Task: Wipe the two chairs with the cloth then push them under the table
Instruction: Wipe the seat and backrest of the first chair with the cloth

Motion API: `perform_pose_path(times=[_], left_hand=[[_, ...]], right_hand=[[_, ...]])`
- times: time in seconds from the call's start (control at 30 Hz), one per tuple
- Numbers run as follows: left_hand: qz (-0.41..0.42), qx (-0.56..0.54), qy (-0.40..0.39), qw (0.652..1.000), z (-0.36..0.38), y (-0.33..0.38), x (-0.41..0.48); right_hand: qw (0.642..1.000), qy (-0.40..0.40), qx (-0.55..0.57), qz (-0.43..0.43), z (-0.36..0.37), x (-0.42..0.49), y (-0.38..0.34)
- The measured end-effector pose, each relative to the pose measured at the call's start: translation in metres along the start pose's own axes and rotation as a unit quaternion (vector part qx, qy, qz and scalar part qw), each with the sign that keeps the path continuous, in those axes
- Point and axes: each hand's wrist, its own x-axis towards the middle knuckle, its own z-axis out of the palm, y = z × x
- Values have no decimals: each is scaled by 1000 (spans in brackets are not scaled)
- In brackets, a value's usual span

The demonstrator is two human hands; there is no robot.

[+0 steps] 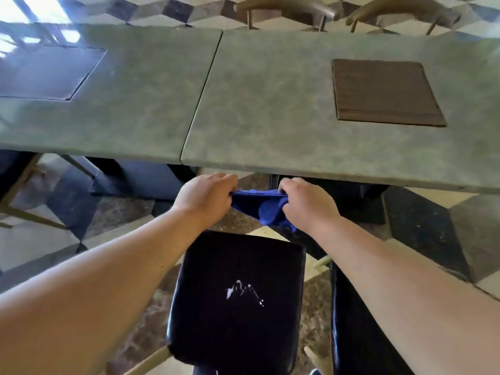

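Note:
A blue cloth (261, 204) is stretched between both hands in the air, just in front of the table's near edge. My left hand (205, 197) grips its left end and my right hand (307, 203) grips its right end. Below my hands stands a chair with a black glossy seat (235, 301) that carries a white smear (243, 290) near its middle. A second black chair (351, 328) is right of it, mostly hidden by my right forearm. The grey-green table (270, 117) spans the view ahead.
A brown square inlay (384, 93) sits on the table's right half, a darker one (48, 74) on the left. Two chair backs (286, 6) stand beyond the far side. Another chair frame (21, 193) is at the left. The floor is checkered tile.

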Motion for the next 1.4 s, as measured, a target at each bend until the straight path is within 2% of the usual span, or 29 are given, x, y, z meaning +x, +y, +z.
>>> perform_pose_path(times=[0.3, 0.57, 0.67, 0.8, 0.93, 1.0, 1.17, 1.27, 1.33, 1.4], left_hand=[[-71, 12, -9, 997, 94, -90, -52], [-153, 4, -35, 988, 189, -134, -77], [-163, -4, -61, 985, 225, -142, -92], [-202, -44, -112, 972, 268, -148, -117], [-278, -67, -185, 940, 307, -146, -147], [-299, -76, -197, 931, 326, -145, -163], [-313, -174, -121, 926, 362, -144, -191], [-371, -219, -66, 900, 375, -143, -197], [-392, -204, -45, 896, 384, -140, -199], [-391, -153, -28, 907, 392, -135, -200]], right_hand=[[999, -46, 4, -10, 120, 29, -54], [995, -73, 51, 52, 228, 48, -72], [990, -97, 77, 74, 268, 46, -75], [985, -140, 81, 54, 312, 40, -83], [988, -128, 82, 34, 344, 38, -92], [991, -106, 81, 32, 356, 42, -98], [993, -60, 101, 16, 377, 61, -118], [992, -42, 123, -1, 390, 70, -131], [995, -29, 91, -20, 398, 73, -133], [998, -21, 55, -34, 404, 76, -130]])
